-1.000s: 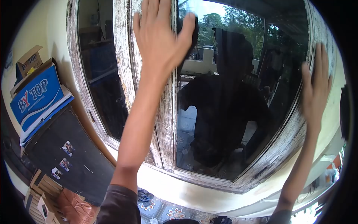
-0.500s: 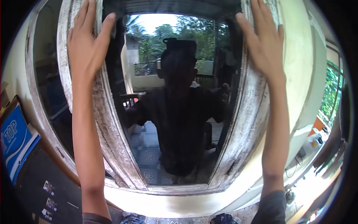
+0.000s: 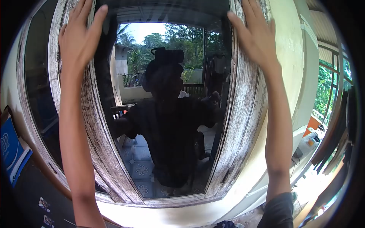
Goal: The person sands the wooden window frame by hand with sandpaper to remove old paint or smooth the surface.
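A window with a weathered, peeling white wooden frame (image 3: 243, 110) stands upright in front of me. Both my arms are raised toward it. At the upper left, my left hand (image 3: 78, 38) lies against the frame's left side, fingers stretched out and thumb spread toward the glass. On the opposite side, my right hand (image 3: 256, 36) rests against the right frame piece, its fingers extended as well. The topmost fingertips of both hands are cut off by the view's edge. Between the hands, the dark glass pane (image 3: 133, 155) reflects a dark figure wearing a head-mounted device.
A blue and white printed box (image 3: 15, 152) sits at the left on a dark surface (image 3: 28, 190) bearing small pictures. A second dark pane (image 3: 42, 83) is at the left. Cream wall (image 3: 287, 64) borders the window; items (image 3: 313, 140) lie at the far right.
The view has shifted, so the window and box appear farther left and lower. Both hands stay at the frame, appearing slightly higher along it, with fingers still extended.
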The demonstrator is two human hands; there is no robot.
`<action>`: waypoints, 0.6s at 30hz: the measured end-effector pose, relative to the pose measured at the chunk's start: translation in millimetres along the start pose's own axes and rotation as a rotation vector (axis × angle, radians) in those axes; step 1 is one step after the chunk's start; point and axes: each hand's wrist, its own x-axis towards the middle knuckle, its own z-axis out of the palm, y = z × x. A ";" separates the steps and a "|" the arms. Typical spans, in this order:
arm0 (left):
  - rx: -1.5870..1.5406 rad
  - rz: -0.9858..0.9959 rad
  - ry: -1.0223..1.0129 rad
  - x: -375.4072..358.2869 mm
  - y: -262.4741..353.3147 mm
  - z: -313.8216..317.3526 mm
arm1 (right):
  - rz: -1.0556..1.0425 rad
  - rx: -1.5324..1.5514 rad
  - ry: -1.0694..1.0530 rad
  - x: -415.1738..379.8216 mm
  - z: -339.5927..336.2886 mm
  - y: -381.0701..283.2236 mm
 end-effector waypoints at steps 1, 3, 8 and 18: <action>-0.001 0.002 -0.003 -16.9 6.0 -5.3 | 0.002 0.000 -0.002 -27.5 -1.3 -5.8; 0.007 -0.020 0.012 -65.2 19.3 -18.4 | 0.036 -0.029 0.006 -83.5 -11.6 -25.6; 0.080 0.031 0.031 1.7 2.6 4.8 | -0.031 -0.059 0.085 -15.8 8.3 -8.0; 0.025 0.061 0.002 -44.0 18.6 -11.0 | 0.002 -0.001 0.045 -67.9 -5.6 -32.7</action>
